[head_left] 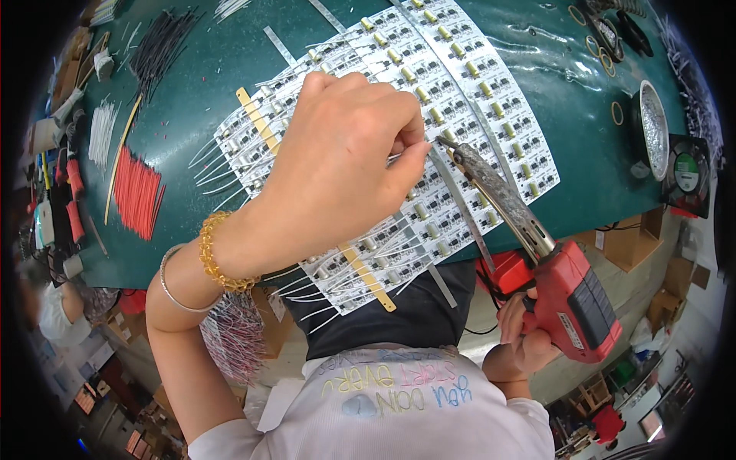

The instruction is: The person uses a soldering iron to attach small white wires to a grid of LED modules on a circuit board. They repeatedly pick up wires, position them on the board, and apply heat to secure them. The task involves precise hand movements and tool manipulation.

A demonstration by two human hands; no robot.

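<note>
As left hand obscures boards, wires nearby

In front of me, a glossy dark-green tabletop fills the upper frame. Across its centre lies a white panel of many small circuit boards, its lower edge jutting past the table. At upper left lie bundles of thin black wires, white wires and red wires, beside a slim tan stick. At upper right: tan rubber bands and a tilted silver metal bowl.

White short-sleeved shirt (coloured lettering), silver bangle, amber bead bracelet
</note>
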